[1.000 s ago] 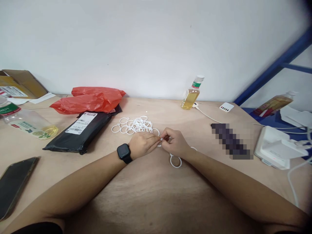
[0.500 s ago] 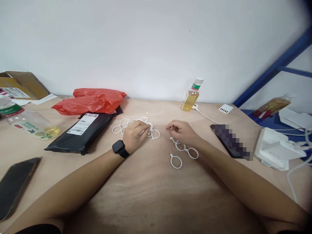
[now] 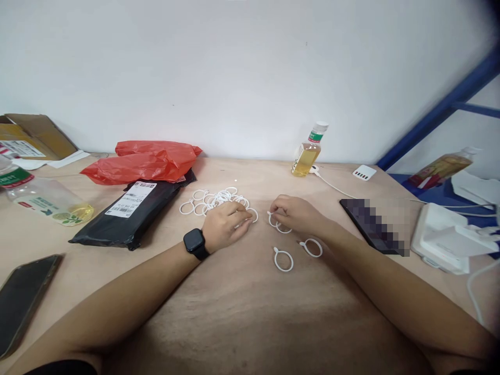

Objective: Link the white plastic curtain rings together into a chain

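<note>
You have the pile (image 3: 224,196) of white rings on the surface (image 3: 234,281), in front of you and a little to the left, and your left hand (image 3: 228,223) is clearly the nearer one to it. This hand is over the near edge of the pile, its fingers curled and narrow; whether they hold a ring, I cannot tell, because the hand covers what is below. The edge ring (image 3: 258,216) lies just beside these fingertips, at the right end of the pile. Your right hand (image 3: 295,212) is across a gap, and its fingers point to the left, toward the pile. Its thumb and index finger are close together at the upper ring (image 3: 270,221); if they pinch it or only touch it, I cannot tell. The lower ring (image 3: 284,231) lies partly under the same hand. The rings are round, so they have no long axis, and only the small tab gives a direction. On the front ring (image 3: 275,250), nearest to your body, the tab points away from you and left; on the side ring (image 3: 302,244), below your right wrist, it points left.
</note>
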A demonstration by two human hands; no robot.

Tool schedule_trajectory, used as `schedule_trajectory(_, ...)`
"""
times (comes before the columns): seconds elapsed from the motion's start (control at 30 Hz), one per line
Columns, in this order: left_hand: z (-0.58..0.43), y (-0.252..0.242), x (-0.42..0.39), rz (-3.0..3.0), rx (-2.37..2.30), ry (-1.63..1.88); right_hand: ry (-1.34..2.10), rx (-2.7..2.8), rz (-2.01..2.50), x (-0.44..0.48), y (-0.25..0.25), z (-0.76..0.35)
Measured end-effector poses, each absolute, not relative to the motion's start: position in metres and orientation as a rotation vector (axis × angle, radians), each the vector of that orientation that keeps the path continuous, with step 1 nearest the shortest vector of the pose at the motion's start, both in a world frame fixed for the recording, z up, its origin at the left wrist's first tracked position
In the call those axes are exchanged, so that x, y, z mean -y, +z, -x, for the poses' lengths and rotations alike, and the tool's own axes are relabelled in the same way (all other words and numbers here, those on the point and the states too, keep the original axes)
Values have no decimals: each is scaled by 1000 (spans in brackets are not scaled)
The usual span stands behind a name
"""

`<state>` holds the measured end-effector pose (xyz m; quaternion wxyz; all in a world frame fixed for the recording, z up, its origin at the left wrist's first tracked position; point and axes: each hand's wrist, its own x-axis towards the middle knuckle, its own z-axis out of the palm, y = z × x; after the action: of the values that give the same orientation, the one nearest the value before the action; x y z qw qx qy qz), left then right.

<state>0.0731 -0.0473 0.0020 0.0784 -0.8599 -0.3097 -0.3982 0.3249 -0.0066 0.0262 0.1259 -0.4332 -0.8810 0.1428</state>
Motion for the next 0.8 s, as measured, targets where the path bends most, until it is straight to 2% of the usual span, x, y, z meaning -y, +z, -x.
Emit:
schedule_trajectory(0.1,-77,3,49,2638,964,-1172,380,2273,1184,19,19,-310)
schedule_trajectory(0.3,-79,1,47,2656,958,-1102,580,2089,934,44,11,-285)
schedule_trajectory(0.8,-81,0,50,2611,827,-964,851,2006,912,49,9,-281)
